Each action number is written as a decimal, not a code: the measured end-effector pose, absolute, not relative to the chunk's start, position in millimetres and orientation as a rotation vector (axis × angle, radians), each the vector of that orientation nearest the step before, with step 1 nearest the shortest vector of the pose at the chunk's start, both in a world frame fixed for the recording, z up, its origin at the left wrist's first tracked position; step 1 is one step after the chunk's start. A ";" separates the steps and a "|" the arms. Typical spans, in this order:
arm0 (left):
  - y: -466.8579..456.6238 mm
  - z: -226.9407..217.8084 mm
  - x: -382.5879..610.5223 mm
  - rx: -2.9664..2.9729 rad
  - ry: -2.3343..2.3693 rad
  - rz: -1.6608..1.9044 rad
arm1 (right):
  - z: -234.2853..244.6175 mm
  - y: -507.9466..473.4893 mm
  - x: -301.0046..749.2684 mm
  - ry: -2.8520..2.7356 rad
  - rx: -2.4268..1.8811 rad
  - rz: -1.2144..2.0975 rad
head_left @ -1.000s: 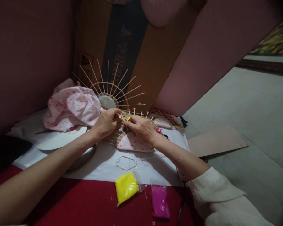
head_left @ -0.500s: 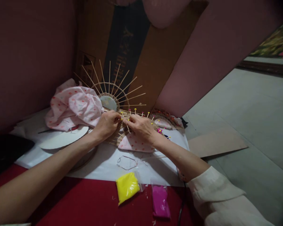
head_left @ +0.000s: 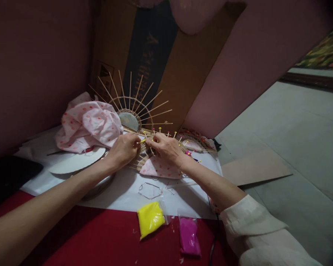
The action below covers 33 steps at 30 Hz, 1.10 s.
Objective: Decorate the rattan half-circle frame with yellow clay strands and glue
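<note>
My left hand is closed in a pinch, and a thin bit of yellow clay shows at its fingertips. Just to the right, my right hand has its fingers pressed together over a woven wicker piece; what they hold is hidden. Pink dotted fabric covers part of the wicker piece below the right hand. Thin sticks with yellow and pink blobs on their tips rise from its far edge, behind the right hand. The two hands' fingertips are close together.
A half-round wicker frame with bare spokes leans against the cardboard behind. Crumpled dotted cloth and a white disc lie left. Bags of yellow clay and magenta clay lie in front. Another decorated wicker piece sits right.
My left hand has drawn slightly down and away from the right hand's fingertips, and a strip of yellow now shows between them. The view has shifted slightly.
</note>
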<state>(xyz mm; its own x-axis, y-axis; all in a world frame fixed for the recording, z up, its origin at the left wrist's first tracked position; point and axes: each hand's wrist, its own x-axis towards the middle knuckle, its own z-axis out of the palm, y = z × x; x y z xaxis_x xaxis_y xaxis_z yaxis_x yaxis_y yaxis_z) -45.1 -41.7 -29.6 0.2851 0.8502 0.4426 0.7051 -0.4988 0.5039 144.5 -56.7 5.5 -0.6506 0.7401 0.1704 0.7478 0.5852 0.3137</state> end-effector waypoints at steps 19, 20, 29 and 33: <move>-52.4 -31.6 -41.8 2.313 1.478 1.027 | 9.1 -53.3 137.4 -2.836 -1.222 -0.650; -52.9 -31.5 -42.4 2.299 1.482 1.034 | 9.9 -53.0 137.0 -2.832 -1.232 -0.631; -57.1 -32.1 -42.7 2.317 1.484 1.001 | 12.5 -50.2 135.0 -2.756 -1.386 -0.433; -58.3 -33.2 -42.9 2.328 1.478 0.961 | 11.3 -48.2 136.5 -2.813 -1.335 -0.475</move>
